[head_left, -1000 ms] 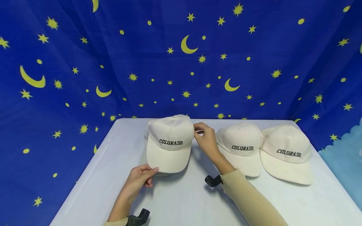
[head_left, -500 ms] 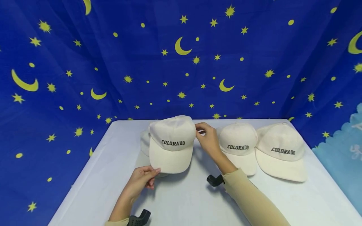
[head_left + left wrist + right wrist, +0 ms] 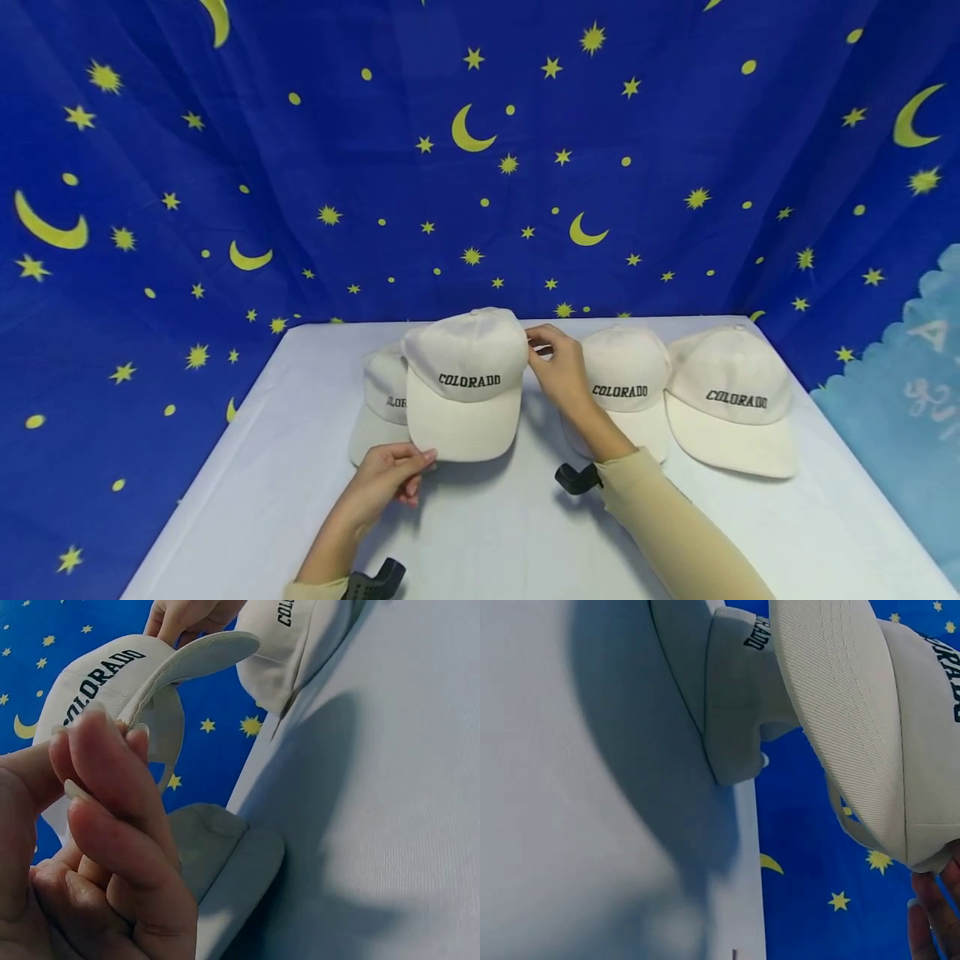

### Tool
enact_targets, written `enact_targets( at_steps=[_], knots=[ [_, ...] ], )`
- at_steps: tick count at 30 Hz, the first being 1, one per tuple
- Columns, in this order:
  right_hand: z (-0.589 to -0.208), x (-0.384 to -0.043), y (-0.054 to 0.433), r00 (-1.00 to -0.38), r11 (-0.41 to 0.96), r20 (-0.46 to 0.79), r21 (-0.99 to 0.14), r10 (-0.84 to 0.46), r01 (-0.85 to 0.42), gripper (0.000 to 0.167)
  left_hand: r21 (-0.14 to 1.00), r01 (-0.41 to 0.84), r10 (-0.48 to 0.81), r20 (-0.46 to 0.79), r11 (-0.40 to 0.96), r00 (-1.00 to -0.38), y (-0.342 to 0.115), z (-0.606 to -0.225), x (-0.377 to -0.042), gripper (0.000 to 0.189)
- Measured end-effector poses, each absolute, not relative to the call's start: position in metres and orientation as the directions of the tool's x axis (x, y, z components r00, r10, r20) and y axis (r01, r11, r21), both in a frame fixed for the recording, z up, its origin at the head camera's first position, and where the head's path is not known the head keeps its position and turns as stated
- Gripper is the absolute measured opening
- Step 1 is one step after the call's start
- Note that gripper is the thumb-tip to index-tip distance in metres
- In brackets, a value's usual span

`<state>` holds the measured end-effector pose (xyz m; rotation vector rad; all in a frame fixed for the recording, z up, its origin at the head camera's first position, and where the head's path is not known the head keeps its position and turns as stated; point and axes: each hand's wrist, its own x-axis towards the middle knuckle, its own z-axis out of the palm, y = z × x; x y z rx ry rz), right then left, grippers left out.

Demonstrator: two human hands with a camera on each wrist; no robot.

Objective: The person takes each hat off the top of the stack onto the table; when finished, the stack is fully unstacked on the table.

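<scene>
A white baseball cap (image 3: pixel 467 367) lettered COLORADO is held up over the table between both hands, its brim toward me. My left hand (image 3: pixel 382 483) pinches the brim's left front edge between thumb and fingers. At the crown's right side, my right hand (image 3: pixel 557 367) pinches the lower edge; in the right wrist view its fingertips (image 3: pixel 928 900) sit at that edge. Behind and left of the held cap, a second cap (image 3: pixel 381 425) rests on the table, partly covered by it. The wrist views show a gap between the held cap and the tabletop.
Two more white COLORADO caps, a nearer one (image 3: pixel 626 367) and a far-right one (image 3: pixel 731 392), sit side by side on the white table (image 3: pixel 495 533), brims forward. A blue cloth (image 3: pixel 390 167) with yellow stars and moons hangs behind. Black wrist mounts (image 3: pixel 577 478) are strapped on.
The held cap and both hands have shifted right relative to the table, uncovering more of the cap behind it on the left. The head view has also turned slightly right.
</scene>
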<state>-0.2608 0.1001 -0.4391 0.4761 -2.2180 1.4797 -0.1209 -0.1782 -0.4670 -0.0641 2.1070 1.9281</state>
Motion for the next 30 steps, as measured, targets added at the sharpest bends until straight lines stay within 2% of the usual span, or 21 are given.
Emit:
enact_targets(
  at_steps=[30],
  knots=[
    [-0.456,-0.259,0.136,-0.863,0.450,0.503,-0.760,-0.051,-0.469,0.010,0.958,-0.237,0.115,-0.257,0.163,-0.960,-0.149,-0.485,-0.131,0.033]
  ],
)
